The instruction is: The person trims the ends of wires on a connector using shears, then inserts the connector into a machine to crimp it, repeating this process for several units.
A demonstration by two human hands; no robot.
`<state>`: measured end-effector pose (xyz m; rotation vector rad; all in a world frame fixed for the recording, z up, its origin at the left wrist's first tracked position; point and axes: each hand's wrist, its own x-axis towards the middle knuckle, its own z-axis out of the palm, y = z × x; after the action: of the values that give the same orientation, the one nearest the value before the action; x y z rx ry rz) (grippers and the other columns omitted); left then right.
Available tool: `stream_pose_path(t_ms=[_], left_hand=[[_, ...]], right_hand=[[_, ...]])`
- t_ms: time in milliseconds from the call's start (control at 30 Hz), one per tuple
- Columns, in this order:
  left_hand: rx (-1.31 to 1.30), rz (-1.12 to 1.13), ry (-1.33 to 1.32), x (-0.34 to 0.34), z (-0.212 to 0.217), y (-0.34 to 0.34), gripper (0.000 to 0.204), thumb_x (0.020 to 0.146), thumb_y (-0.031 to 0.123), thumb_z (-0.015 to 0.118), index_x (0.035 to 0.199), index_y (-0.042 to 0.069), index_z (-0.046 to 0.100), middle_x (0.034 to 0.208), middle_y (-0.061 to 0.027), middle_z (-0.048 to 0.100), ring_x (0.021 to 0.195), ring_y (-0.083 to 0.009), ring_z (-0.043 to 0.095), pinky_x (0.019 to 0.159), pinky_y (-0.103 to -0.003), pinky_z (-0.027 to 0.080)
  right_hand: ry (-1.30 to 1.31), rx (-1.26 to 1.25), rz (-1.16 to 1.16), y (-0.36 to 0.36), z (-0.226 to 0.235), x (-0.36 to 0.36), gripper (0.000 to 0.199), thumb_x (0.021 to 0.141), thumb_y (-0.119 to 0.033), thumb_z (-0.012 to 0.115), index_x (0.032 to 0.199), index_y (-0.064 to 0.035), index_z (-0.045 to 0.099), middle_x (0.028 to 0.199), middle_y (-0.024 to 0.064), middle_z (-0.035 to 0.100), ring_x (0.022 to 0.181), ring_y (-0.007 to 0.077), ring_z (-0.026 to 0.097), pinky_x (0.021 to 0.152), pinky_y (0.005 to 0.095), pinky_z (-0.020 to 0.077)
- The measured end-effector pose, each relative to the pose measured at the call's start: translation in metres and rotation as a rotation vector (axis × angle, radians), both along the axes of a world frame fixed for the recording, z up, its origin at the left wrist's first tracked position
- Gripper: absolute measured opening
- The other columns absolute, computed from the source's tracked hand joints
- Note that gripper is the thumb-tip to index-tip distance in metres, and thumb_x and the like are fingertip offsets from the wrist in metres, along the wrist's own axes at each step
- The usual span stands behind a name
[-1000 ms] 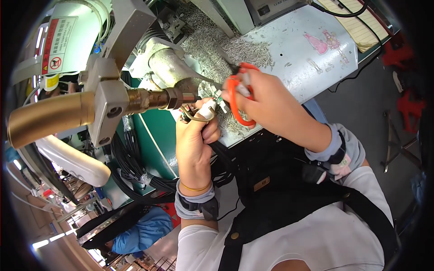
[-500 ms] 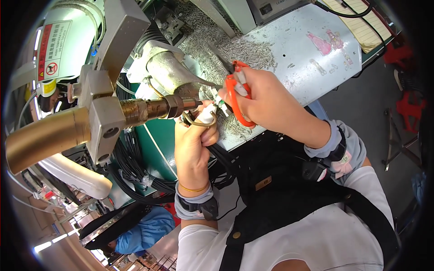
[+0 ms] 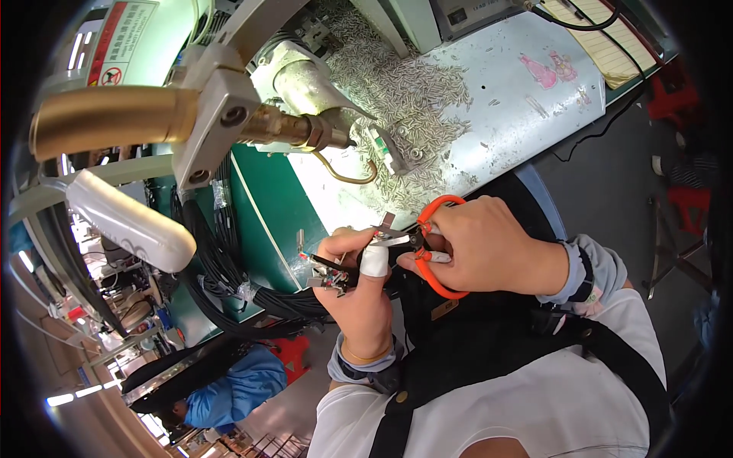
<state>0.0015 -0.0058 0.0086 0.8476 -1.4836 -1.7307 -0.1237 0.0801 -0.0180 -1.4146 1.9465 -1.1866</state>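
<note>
My left hand [image 3: 357, 294], with white tape wrapped round its thumb, pinches black cables [image 3: 324, 264] whose stripped coloured wires and small metal connectors stick out at the fingers. Orange-handled scissors [image 3: 441, 204] are in my right hand [image 3: 496, 248], fingers wrapped round the handles. The scissors' blades meet the wire ends beside the taped thumb, close to a small metal connector piece [image 3: 388, 220]; whether they are cutting is too small to tell. Above both hands a small green-and-white part [image 3: 379, 143] sits in a dark holder near the brass machine nozzle [image 3: 324, 136].
Scattered short metal bits [image 3: 416, 99] cover much of the pale metal worktop [image 3: 527, 122]. A brass machine arm [image 3: 114, 118] and a white lamp head [image 3: 134, 221] jut in from the left. Bundled black cables [image 3: 217, 267] lie on a green surface. Someone in blue [image 3: 237, 389] sits at lower left.
Both hands have drawn back from the nozzle toward my body. The scissors have turned from pointing up and away to pointing left, at the wires in my left hand.
</note>
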Motion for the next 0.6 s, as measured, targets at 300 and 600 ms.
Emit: stream_pose_path(t_ms=[300,600], left_hand=[[-0.213,0.030,-0.058,0.004,-0.002,0.004,0.011,0.077,-0.002,0.055,0.085,-0.002,0.047,0.076,-0.0043,0.046,0.047,-0.0048,0.036,0.041,-0.019,0.026],[0.127,-0.062,-0.192,-0.005,0.010,-0.014,0.011,0.077,0.000,0.058,0.086,0.001,0.053,0.068,0.0003,0.046,0.054,-0.0047,0.041,0.047,-0.017,0.030]], right_hand=[[0.058,0.018,0.024,0.003,0.000,0.005,0.042,0.070,-0.036,0.068,0.057,-0.0036,0.045,0.045,0.0065,0.047,0.040,0.0260,0.050,0.039,0.0332,0.0379],[-0.327,-0.019,0.100,0.007,-0.016,0.006,0.035,0.076,-0.025,0.064,0.056,-0.0040,0.044,0.048,0.0072,0.049,0.040,0.0221,0.050,0.039,0.0318,0.0372]])
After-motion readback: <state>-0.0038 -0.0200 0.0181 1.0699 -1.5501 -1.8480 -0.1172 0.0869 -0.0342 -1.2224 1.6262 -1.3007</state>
